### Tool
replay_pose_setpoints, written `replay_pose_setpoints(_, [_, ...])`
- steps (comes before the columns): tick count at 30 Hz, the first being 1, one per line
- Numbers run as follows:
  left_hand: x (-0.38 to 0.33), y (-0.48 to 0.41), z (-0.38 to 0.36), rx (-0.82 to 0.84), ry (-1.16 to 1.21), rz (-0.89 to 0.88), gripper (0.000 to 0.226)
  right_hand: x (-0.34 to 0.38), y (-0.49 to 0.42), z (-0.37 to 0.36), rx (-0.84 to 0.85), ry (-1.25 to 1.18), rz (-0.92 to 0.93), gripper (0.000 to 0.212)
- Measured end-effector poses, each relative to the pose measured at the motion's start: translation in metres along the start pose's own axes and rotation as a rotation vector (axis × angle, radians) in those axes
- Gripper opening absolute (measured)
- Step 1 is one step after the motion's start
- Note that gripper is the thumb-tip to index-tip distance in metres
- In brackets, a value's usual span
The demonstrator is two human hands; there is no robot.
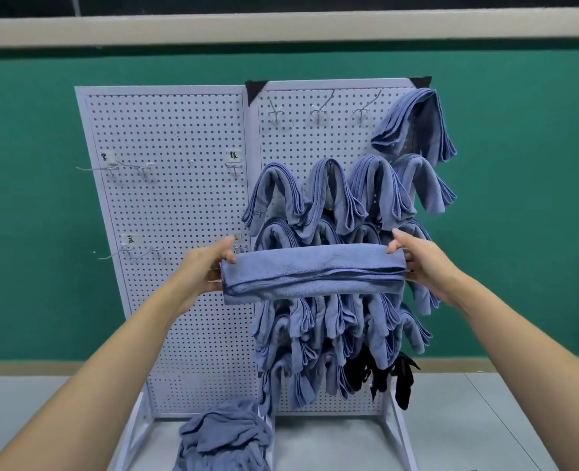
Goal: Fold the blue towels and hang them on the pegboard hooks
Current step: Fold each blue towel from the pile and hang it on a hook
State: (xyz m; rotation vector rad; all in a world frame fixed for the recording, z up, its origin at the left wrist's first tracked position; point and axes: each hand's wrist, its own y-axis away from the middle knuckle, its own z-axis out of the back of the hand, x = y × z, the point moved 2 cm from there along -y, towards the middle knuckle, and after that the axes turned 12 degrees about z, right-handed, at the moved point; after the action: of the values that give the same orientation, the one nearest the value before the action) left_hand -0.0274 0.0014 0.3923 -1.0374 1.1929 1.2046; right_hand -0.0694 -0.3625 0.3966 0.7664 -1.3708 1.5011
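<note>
A blue towel (311,271), folded into a long flat band, is held level in front of the right pegboard (315,144). My left hand (203,270) grips its left end and my right hand (420,260) pinches its right end, thumb on top. Several folded blue towels (376,185) hang over hooks on the right pegboard, in rows from the upper right corner down. Three bare hooks (318,112) stick out along its top row. A crumpled heap of blue towels (227,436) lies on the table at the board's foot.
The left pegboard (169,205) carries a few bare wire hooks (111,168) and small paper labels. Black items (393,372) hang low on the right board. Both boards stand on white feet on a grey table (485,419), against a green wall.
</note>
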Motion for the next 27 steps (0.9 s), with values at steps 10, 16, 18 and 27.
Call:
replay_pose_setpoints(10, [0.026,-0.024,-0.033,-0.127,-0.005,0.197,0.030,0.035,-0.014,0.005,-0.092,0.020,0.080,0.025])
replay_pose_setpoints(16, [0.044,-0.017,-0.080,0.056,-0.154,0.349,0.029,0.083,-0.041,-0.007,-0.040,-0.059,0.070,0.008])
replay_pose_setpoints(18, [0.041,-0.013,-0.095,0.077,-0.245,0.304,0.032,0.097,-0.048,-0.013,-0.001,-0.009,0.048,0.012])
replay_pose_setpoints(27, [-0.010,0.021,-0.171,0.199,-0.033,0.027,0.080,0.119,-0.055,-0.042,0.060,0.135,0.009,0.022])
